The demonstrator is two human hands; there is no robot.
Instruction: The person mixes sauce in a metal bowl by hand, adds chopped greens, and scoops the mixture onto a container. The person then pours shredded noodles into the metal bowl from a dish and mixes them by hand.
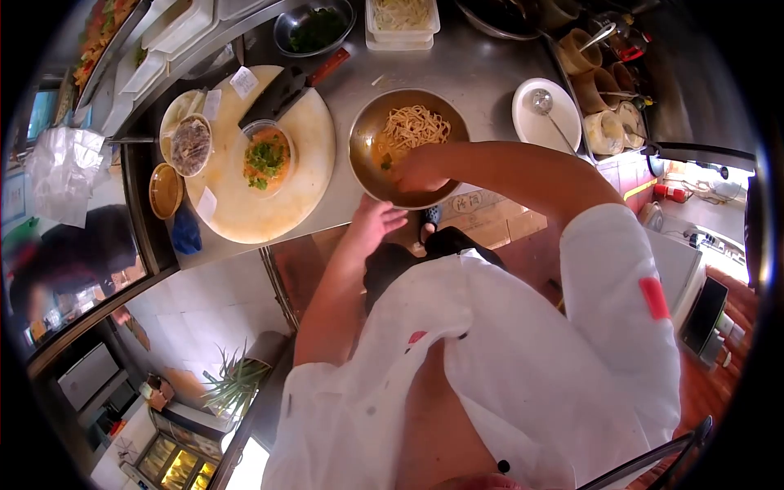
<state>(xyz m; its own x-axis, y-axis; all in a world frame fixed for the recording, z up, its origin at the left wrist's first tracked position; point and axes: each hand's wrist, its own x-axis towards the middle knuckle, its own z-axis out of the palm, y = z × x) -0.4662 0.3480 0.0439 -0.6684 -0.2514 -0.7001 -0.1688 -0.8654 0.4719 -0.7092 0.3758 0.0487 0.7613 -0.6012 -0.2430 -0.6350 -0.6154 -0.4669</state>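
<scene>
A metal mixing bowl [357, 155] stands at the front edge of the steel counter. Pale noodles [416, 126] lie in its far half, with reddish sauce and a bit of green nearer me. My right hand [420, 169] reaches down inside the bowl, fingers curled at the near side of the noodles; what they hold is hidden. At the bowl's near left rim, my left hand [378, 222] grips the edge, its fingers below the rim. Left of the bowl, a round cutting board [314, 163] carries a clear container [267, 159] of orange food topped with chopped greens.
A cleaver [282, 94] with a red-brown handle rests on the board. To the right are a white plate [531, 98] with a ladle [542, 102] and several seasoning pots [604, 131]. Behind stand a bowl of greens [314, 31] and a white tub [400, 39].
</scene>
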